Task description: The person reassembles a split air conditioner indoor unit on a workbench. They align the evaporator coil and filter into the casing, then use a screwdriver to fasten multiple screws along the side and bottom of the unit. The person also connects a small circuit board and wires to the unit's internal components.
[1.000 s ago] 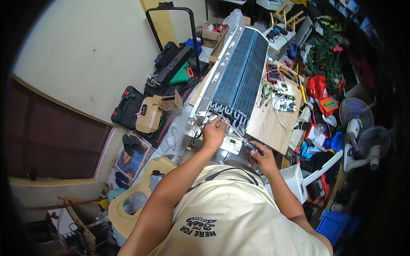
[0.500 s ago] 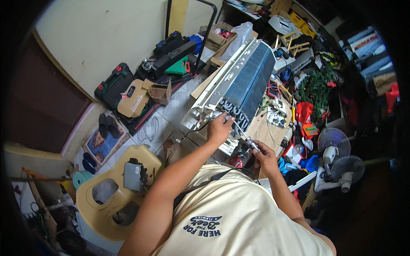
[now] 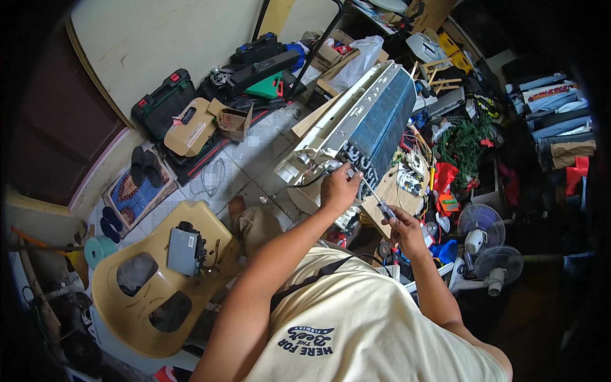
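An air conditioner indoor unit (image 3: pixel 331 137) lies in front of me, its white casing to the left of a blue-grey finned coil (image 3: pixel 385 114). Bent metal tubes (image 3: pixel 358 159) crowd the coil's near end. There my left hand (image 3: pixel 340 189) has its fingers drawn together, and what they pinch is hidden. In my right hand (image 3: pixel 408 232) is a screwdriver (image 3: pixel 386 209), gripped by its clear handle. Its thin shaft slants up and left to the tubes beside my left fingertips; I cannot make out its tip. A dark cable (image 3: pixel 307 184) runs out left of my left hand.
A beige plastic chair (image 3: pixel 121 274) at left bears a grey boxy part (image 3: pixel 183 251). Beyond it lie a cardboard piece (image 3: pixel 191 137) and a black tool case (image 3: pixel 164 95). Right of the unit are loose wires and parts, a red bag (image 3: pixel 444 178) and two fans (image 3: pixel 482 223).
The view has shifted, so the chair sits further left and the fans lower left. Both hands stay at the coil's near end, with the screwdriver still in my right hand.
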### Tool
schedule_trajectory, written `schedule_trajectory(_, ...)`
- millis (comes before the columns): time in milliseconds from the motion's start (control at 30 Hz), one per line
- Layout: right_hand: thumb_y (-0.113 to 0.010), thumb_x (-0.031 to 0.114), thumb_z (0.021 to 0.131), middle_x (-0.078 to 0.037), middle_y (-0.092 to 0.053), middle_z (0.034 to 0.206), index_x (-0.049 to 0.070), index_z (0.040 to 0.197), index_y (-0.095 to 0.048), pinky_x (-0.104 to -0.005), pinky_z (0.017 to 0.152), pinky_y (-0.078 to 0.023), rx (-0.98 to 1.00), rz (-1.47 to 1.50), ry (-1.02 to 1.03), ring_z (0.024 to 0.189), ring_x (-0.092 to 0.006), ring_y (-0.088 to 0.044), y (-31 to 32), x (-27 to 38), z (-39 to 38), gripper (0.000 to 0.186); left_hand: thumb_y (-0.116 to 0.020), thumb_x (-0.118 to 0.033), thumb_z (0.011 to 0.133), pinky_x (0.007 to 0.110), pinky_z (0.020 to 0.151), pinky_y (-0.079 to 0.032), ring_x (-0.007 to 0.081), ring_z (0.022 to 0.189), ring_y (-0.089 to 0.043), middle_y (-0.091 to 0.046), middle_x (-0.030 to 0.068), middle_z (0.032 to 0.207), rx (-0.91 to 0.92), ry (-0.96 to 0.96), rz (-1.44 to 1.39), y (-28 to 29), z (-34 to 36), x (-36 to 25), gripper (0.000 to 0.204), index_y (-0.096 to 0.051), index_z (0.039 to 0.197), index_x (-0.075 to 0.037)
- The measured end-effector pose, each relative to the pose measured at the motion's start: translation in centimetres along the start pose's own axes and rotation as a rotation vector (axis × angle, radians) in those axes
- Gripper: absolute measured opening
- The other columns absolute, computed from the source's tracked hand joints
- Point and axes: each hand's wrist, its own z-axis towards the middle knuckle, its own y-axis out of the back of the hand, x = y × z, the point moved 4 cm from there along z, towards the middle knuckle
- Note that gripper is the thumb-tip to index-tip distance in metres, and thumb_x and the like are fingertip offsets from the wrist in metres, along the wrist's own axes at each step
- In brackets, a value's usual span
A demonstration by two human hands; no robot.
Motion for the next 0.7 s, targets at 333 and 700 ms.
schedule_trajectory(333, -0.069, 0.011, 0.106, -0.004, -0.077, 0.100, 0.003, 0.146, -0.066, -0.0231, 0.046, -0.041, -0.032, 0.087, 0.000, 0.051, -0.0034, -0.048, 0.7, -0.1, -0.3, 0.042, -0.080, -0.023, 0.101, 0.029, 0.055, -0.054, 0.0089, 0.066, -0.068, -0.073, 0.0041, 0.077, 0.073, 0.127, -0.160, -2.2, 0.1, 1.1, 0.053, -0.065, 0.144, 0.005)
schedule_trajectory(700, -0.071, 0.016, 0.108, -0.002, -0.076, 0.092, 0.003, 0.145, -0.068, -0.0232, 0.051, -0.041, -0.029, 0.248, -0.018, 0.056, -0.0036, -0.052, -0.1, -2.6, -0.9, 0.040, -0.080, -0.023, 0.102, 0.028, 0.056, -0.052, 0.0107, 0.062, -0.067, -0.076, 0.0074, 0.078, 0.060, 0.230, -0.197, -2.1, -1.0, 0.1, 0.061, -0.060, 0.147, 0.011)
